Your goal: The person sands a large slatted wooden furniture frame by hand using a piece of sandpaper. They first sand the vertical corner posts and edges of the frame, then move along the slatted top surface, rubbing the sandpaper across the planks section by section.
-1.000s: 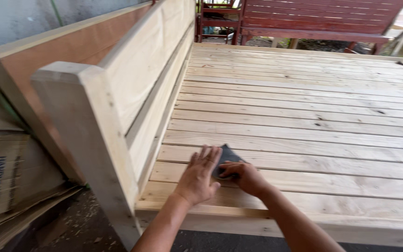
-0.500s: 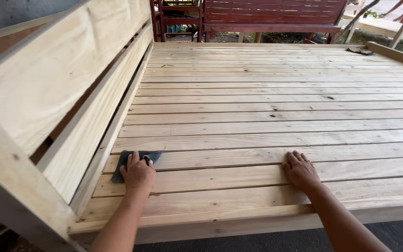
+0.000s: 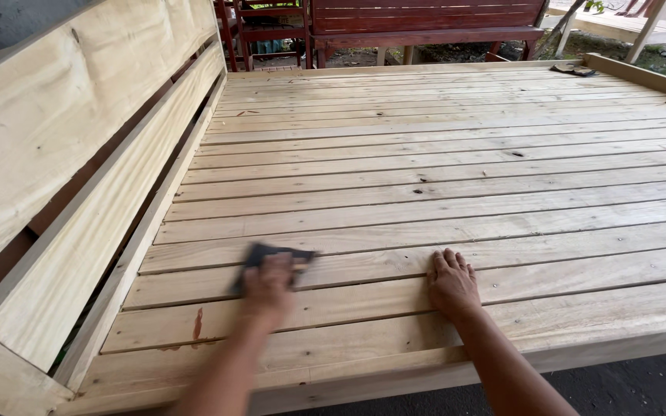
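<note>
Soft, even daylight across the pale wooden slats (image 3: 441, 177), brightest at the far top right, no harsh shadows or glare. The left hand (image 3: 270, 286) is smeared with motion blur; the right hand (image 3: 451, 283) stays sharp.
</note>
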The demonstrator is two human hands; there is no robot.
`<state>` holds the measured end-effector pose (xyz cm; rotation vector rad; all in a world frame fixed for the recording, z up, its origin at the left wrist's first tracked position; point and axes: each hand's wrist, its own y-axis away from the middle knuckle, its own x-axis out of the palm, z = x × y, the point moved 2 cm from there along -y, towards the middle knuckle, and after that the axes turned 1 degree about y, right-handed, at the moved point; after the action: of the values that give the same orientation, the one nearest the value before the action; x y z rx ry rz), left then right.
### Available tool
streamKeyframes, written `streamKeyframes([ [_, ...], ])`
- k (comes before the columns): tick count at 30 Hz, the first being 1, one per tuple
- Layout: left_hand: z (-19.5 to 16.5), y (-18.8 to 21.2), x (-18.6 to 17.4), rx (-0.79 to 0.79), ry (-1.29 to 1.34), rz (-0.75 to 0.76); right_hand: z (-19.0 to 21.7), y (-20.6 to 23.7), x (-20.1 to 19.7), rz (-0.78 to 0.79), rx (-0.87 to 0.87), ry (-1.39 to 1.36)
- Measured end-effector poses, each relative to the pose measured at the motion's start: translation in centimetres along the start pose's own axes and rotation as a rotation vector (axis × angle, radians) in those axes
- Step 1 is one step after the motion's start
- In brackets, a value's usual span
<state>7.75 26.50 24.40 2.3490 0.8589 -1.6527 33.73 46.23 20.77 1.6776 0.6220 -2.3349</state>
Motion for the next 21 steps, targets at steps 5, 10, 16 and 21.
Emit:
streamKeyframes([
  [5,8.6,0.7,-5.0,-0.424,-0.258,-0.011,0.1,-0.5,1.4,-0.019,0.028,-0.02],
  [10,-0.3,-2.2,1.2,-0.046,-0.237,-0.025,-0.2,-0.6,1.3,-0.007,0.051,-0.02],
  [16,-14.1,-3.2,6.6,0.337,-0.054,0.351,-0.8,0.0,-0.1,-0.119,-0.032,-0.201],
  [21,-10.3,0.8,6.0,0.697,-0.053,0.482,-2.3,1.4,-0.8,-0.138,-0.058,-0.331],
])
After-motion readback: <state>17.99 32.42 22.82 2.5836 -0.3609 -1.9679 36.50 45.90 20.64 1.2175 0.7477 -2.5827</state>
